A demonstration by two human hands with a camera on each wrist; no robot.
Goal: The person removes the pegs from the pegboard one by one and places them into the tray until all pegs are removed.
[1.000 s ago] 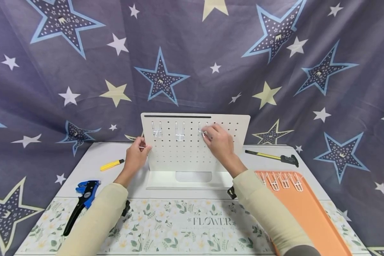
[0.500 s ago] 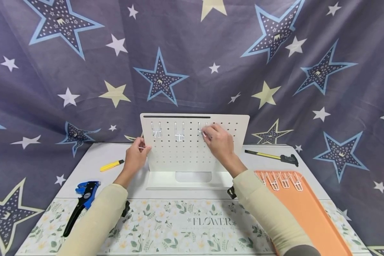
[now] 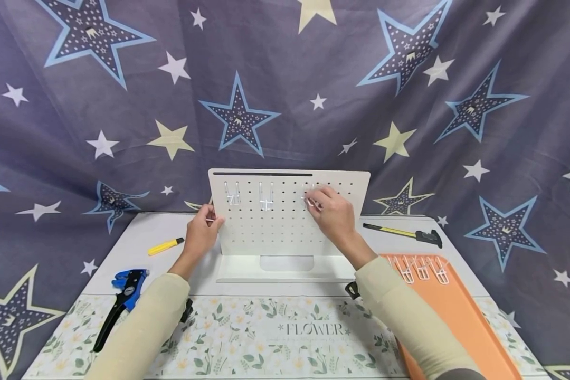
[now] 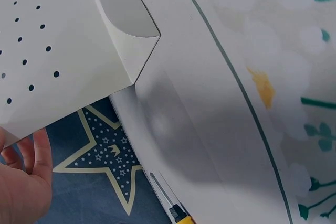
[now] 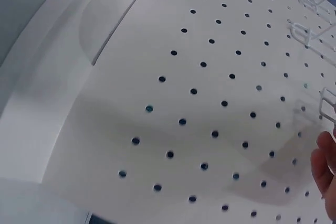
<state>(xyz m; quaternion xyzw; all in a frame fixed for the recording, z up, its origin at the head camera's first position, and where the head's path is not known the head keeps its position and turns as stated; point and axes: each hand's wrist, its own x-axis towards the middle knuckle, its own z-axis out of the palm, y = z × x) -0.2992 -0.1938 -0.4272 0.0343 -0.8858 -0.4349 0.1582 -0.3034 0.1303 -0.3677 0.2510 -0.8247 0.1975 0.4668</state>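
A white pegboard (image 3: pixel 261 228) stands upright on its base at the back of the table. My left hand (image 3: pixel 201 232) grips its left edge, thumb in front and fingers behind; the left wrist view shows the same hand (image 4: pixel 27 182) at the board's corner. Two white wire hooks hang in the upper rows, one hook (image 3: pixel 233 200) at the far left and another hook (image 3: pixel 266 202) beside it. My right hand (image 3: pixel 332 214) pinches a third wire hook (image 5: pixel 322 104) close against the board's upper right half. The fingers partly cover that hook in the head view.
On the right lies an orange tray (image 3: pixel 448 311) with several wire hooks (image 3: pixel 423 268) at its far end. A black-and-yellow caliper (image 3: pixel 404 233) is behind it. At left are a yellow-handled tool (image 3: pixel 165 246) and a blue-and-black wire stripper (image 3: pixel 125 295).
My right hand has shifted slightly right along the board, taking the wire hook with it away from its earlier column of holes. The left hand stays on the edge.
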